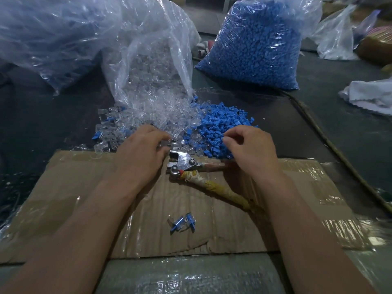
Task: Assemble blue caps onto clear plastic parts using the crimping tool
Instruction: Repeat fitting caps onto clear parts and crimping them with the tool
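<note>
A loose heap of clear plastic parts spills from a clear bag onto the dark table. To its right is a heap of blue caps. My left hand reaches into the near edge of the clear parts, fingers curled down among them; any grip is hidden. My right hand sits on the near edge of the blue caps, thumb and curled fingertips pinching at a cap. The crimping tool lies between my hands on the cardboard, metal head toward the heaps. Two assembled pieces lie nearer me.
A full bag of blue caps stands at the back right. The open bag of clear parts rises behind the heap, with another large bag at the back left. White cloth lies far right. A thin cord crosses the table.
</note>
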